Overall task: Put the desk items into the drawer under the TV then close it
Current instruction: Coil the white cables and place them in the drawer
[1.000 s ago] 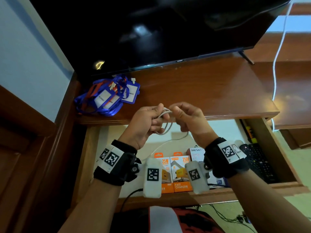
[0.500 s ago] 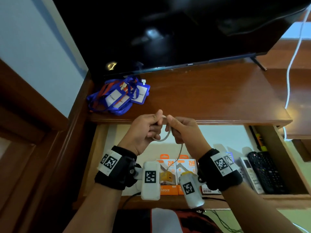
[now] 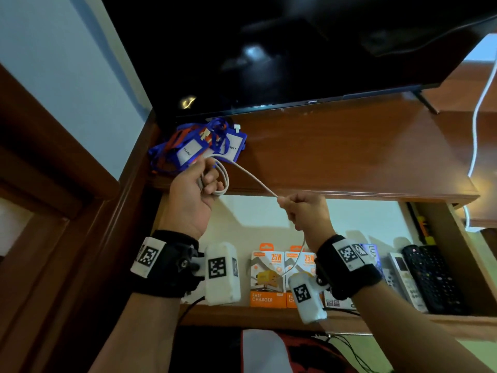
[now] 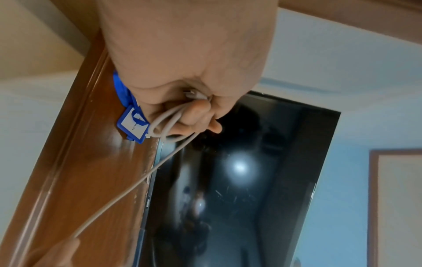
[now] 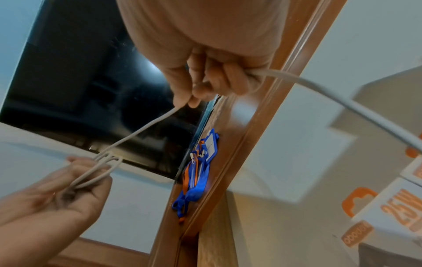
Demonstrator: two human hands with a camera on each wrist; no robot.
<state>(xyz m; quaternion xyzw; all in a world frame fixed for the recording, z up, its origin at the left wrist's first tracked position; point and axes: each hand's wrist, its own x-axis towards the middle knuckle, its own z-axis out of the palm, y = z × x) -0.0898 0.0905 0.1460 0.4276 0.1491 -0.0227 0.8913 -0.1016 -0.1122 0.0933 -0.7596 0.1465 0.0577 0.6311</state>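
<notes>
A white charging cable [image 3: 252,179] stretches between my two hands above the open drawer [image 3: 269,316]. My left hand [image 3: 196,189] grips a coiled bundle of the cable [image 4: 166,126] at the desk's front edge. My right hand [image 3: 304,208] pinches the straight run [image 5: 146,126], and the loose end hangs down past its wrist into the drawer. A heap of blue lanyards with badge holders [image 3: 199,146] lies on the desk [image 3: 336,157] just behind the left hand, under the TV [image 3: 295,49].
In the drawer lie two orange fast-charger boxes [image 3: 269,278], another box and several remote controls [image 3: 425,281] at the right. A white cord [image 3: 478,117] hangs at the far right. A wooden frame borders the desk on the left.
My hands have moved apart: the left went up and left with the coil, the right down and right, pulling a length of cable taut between them.
</notes>
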